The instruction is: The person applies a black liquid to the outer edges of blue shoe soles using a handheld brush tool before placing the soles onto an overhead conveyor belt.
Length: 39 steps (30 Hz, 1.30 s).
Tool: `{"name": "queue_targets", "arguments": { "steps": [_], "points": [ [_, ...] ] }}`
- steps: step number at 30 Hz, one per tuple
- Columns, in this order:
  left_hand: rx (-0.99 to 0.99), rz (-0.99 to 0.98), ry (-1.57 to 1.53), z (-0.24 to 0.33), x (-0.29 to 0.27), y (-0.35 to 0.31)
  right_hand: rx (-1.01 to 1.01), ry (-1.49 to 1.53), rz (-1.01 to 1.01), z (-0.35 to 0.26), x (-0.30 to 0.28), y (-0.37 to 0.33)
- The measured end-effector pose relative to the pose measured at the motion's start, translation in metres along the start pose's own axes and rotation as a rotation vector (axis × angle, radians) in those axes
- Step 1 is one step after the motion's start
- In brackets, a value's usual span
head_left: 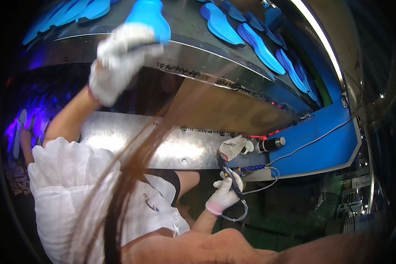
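Note:
My left hand [121, 59], in a white glove and blurred by motion, reaches up to the edge of the upper surface. Its fingers are closed round the near end of a bright blue shoe sole [152, 15]. Low on the right, my right hand [225, 189] wears a white glove with a pink cuff. It grips a slim black handheld tool [233, 182] with a yellow spot on it. A thin hose or cable [237, 218] loops away from the tool's lower end.
More blue soles [262, 46] lie across the dark upper surface [185, 26]. On the metal shelf [132, 138] below are a loose white glove [233, 147], a white cup [247, 146] and a dark bottle [273, 144]. Hair strands cross the middle. A blue panel [314, 141] stands right.

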<state>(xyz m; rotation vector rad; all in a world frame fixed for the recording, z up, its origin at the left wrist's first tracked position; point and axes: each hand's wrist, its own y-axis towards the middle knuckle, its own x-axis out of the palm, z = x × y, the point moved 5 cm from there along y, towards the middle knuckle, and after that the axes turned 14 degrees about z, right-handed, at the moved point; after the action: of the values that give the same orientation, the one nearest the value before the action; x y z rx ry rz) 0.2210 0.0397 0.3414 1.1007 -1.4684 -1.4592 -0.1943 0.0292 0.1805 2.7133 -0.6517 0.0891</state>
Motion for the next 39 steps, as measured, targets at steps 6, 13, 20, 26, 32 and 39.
{"name": "queue_targets", "arguments": {
  "steps": [6, 13, 20, 26, 32, 39],
  "points": [
    [-0.298, -0.545, -0.483, 0.14, 0.049, -0.128, 0.193, 0.077, 0.248, 0.019, -0.023, 0.005],
    [-0.831, -0.915, -0.865, 0.185, 0.073, -0.269, 0.257, -0.128, 0.33, 0.042, -0.022, 0.003],
    [-2.091, -0.923, -1.493, 0.162, 0.131, -0.387, 0.251, -0.221, 0.108, 0.128, 0.03, 0.02],
    [-2.799, -0.74, -1.407, 0.211, 0.144, -0.311, -0.072, -0.903, -0.21, 0.129, 0.074, -0.002],
    [-2.675, -0.633, -1.896, 0.213, 0.134, -0.276, 0.041, -0.719, -0.343, 0.055, 0.048, -0.008],
    [-2.524, -0.231, -2.033, 0.227, 0.132, -0.217, -0.465, -0.361, -0.254, -0.003, 0.079, -0.015]
  ]
}}
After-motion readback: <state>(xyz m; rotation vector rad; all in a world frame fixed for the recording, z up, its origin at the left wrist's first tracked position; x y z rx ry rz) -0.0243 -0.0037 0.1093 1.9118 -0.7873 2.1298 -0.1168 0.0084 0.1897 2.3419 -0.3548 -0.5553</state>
